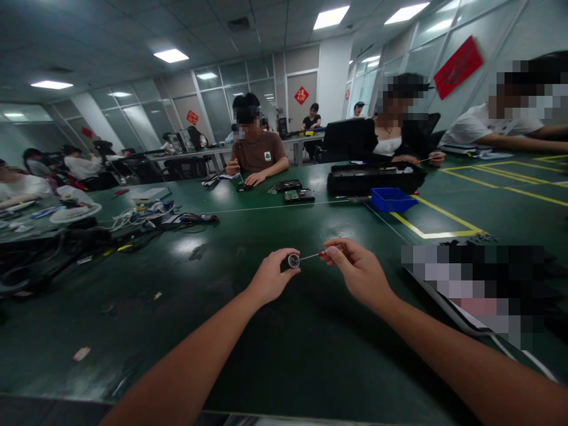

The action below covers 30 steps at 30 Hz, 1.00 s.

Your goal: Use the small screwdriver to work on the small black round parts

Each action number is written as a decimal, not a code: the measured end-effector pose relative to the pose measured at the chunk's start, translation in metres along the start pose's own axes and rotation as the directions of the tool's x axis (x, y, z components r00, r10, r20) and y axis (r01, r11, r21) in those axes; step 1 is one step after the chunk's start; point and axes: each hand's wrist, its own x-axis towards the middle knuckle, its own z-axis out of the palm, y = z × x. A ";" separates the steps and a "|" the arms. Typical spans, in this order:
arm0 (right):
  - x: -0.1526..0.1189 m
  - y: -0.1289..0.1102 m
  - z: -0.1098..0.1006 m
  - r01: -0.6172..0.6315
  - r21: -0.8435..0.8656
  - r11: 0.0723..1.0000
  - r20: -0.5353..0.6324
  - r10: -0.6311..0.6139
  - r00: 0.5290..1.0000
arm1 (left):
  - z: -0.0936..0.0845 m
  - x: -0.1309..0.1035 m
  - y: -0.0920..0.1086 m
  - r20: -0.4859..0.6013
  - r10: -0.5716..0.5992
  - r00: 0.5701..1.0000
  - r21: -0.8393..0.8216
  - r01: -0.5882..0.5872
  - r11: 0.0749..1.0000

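Between the thumb and fingers of my left hand [272,276] is a small round part [293,261] with a silvery rim and a darker middle. My right hand [358,269] is closed around the reddish handle of a thin screwdriver [309,256]. Its metal shaft points left, and the tip reaches the side of the round part; whether it sits in a screw is too small to tell. Both hands are held above the green table [310,355].
A blue bin [393,200] stands beside a long black tray [375,179] ahead. Circuit boards [299,195] lie near a co-worker in a brown shirt [261,155]. Tangled cables [133,236] spread on the left. A blurred-out flat object [479,290] is at my right.
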 end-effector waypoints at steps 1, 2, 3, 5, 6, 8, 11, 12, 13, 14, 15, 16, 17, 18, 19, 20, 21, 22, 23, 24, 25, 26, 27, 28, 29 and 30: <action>0.000 0.000 0.000 0.000 -0.005 1.000 -0.004 0.000 1.000 | 0.000 0.000 0.000 -0.004 -0.007 1.000 -0.002 0.007 1.000; 0.000 -0.001 0.000 0.002 -0.008 1.000 -0.006 -0.002 1.000 | 0.000 0.000 0.000 -0.009 -0.010 1.000 -0.005 0.010 1.000; -0.001 -0.001 0.000 0.004 -0.008 1.000 -0.005 -0.004 1.000 | 0.000 0.000 0.000 -0.012 -0.010 1.000 -0.006 0.010 1.000; -0.001 -0.002 0.000 0.007 -0.010 1.000 -0.003 -0.007 1.000 | 0.000 0.000 0.000 -0.008 0.000 1.000 -0.006 0.000 1.000; -0.001 -0.002 0.000 0.007 -0.014 1.000 -0.003 -0.007 1.000 | 0.000 0.000 0.001 -0.004 0.006 1.000 -0.006 -0.006 1.000; 0.000 -0.001 -0.001 0.005 -0.027 1.000 -0.018 -0.005 1.000 | 0.000 0.000 0.001 -0.001 0.015 1.000 -0.007 -0.015 1.000; 0.001 0.000 -0.001 0.000 -0.041 0.999 -0.045 -0.002 0.999 | 0.001 -0.001 0.001 -0.018 0.015 1.000 -0.016 -0.015 1.000; 0.001 0.001 -0.001 -0.002 -0.047 0.999 -0.046 0.000 0.999 | 0.001 -0.001 0.001 -0.021 0.012 1.000 -0.020 -0.013 1.000; 0.001 0.000 -0.002 -0.004 -0.055 0.998 -0.044 0.002 0.999 | 0.001 -0.001 0.000 -0.024 0.010 1.000 -0.022 -0.011 1.000; 0.001 0.000 -0.002 -0.004 -0.070 0.998 -0.038 0.001 0.999 | 0.001 -0.001 0.000 -0.025 0.010 1.000 -0.024 -0.011 1.000; 0.001 -0.001 -0.003 -0.001 -0.095 0.995 -0.031 -0.002 1.000 | 0.000 -0.001 0.000 -0.024 0.011 1.000 -0.023 -0.011 1.000; 0.000 -0.003 -0.003 0.004 -0.132 0.991 -0.029 -0.008 1.000 | 0.000 -0.001 0.000 -0.024 0.009 1.000 -0.021 -0.009 1.000; 0.000 -0.004 -0.004 0.013 -0.178 0.984 -0.032 -0.019 0.999 | 0.000 -0.001 0.000 -0.024 0.006 1.000 -0.019 -0.006 1.000; -0.001 -0.006 -0.004 0.022 -0.228 0.973 -0.038 -0.031 0.999 | 0.000 -0.001 0.000 -0.024 0.001 1.000 -0.016 -0.001 1.000; -0.002 -0.007 -0.004 0.031 -0.277 0.960 -0.049 -0.046 0.998 | 0.000 -0.001 0.000 -0.023 -0.004 1.000 -0.013 0.004 1.000; -0.002 -0.008 -0.004 0.041 -0.318 0.947 -0.060 -0.063 0.996 | 0.000 -0.001 0.000 -0.022 -0.008 1.000 -0.011 0.007 1.000; -0.003 -0.009 -0.004 0.052 -0.349 0.936 -0.070 -0.081 0.994 | 0.001 -0.001 0.000 -0.020 -0.009 1.000 -0.009 0.008 1.000; -0.004 -0.009 -0.004 0.063 -0.371 0.927 -0.074 -0.097 0.993 | 0.001 -0.001 0.000 -0.017 -0.006 1.000 -0.006 0.006 1.000; -0.004 -0.010 -0.004 0.076 -0.386 0.919 -0.072 -0.112 0.991 | 0.001 -0.001 -0.001 -0.015 -0.002 1.000 -0.004 0.002 1.000; -0.005 -0.010 -0.004 0.089 -0.397 0.913 -0.069 -0.127 0.990 | 0.001 -0.001 -0.001 -0.015 0.003 1.000 -0.003 -0.003 1.000; -0.006 -0.010 -0.003 0.102 -0.405 0.909 -0.062 -0.138 0.988 | 0.001 -0.001 -0.002 -0.017 0.009 1.000 -0.003 -0.009 1.000; -0.006 -0.010 -0.003 0.112 -0.409 0.906 -0.051 -0.145 0.988 | 0.001 -0.001 -0.003 -0.019 0.015 1.000 -0.003 -0.015 1.000; -0.006 -0.010 -0.003 0.121 -0.407 0.905 -0.039 -0.149 0.988 | 0.001 -0.001 -0.003 -0.022 0.020 1.000 -0.003 -0.020 1.000; -0.007 -0.010 -0.003 0.128 -0.400 0.908 -0.028 -0.152 0.988 | 0.001 -0.001 -0.004 -0.024 0.023 0.999 -0.002 -0.024 1.000; -0.007 -0.009 -0.003 0.136 -0.387 0.912 -0.014 -0.153 0.988 | 0.001 -0.001 -0.004 -0.023 0.025 0.999 -0.001 -0.025 1.000; -0.007 -0.009 -0.002 0.145 -0.369 0.918 0.005 -0.154 0.988 | 0.001 -0.001 -0.004 -0.019 0.025 1.000 0.001 -0.025 1.000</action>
